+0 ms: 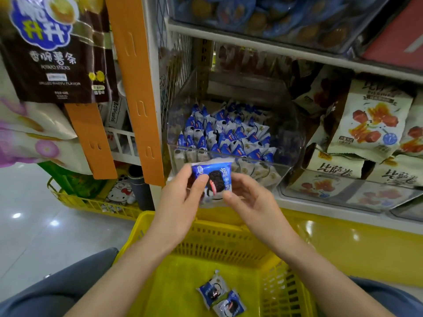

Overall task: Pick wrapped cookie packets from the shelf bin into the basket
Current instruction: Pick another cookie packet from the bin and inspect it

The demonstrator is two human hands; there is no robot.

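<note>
A blue and white wrapped cookie packet (214, 180) is held in front of the clear shelf bin (288, 165). My left hand (180, 197) pinches its left side, thumb on the front. My right hand (247, 197) touches its right lower corner with its fingertips, fingers loosely curved. The bin holds several packets of the same kind (225, 136). Below my hands sits the yellow basket (217, 239). Two cookie packets (220, 296) lie on its floor.
Cream snack bags (368, 124) fill the bin to the right. An orange hanging strip (135, 88) and a dark potato stick bag (57, 49) hang at the left. Another yellow basket (91, 203) stands on the floor at the left.
</note>
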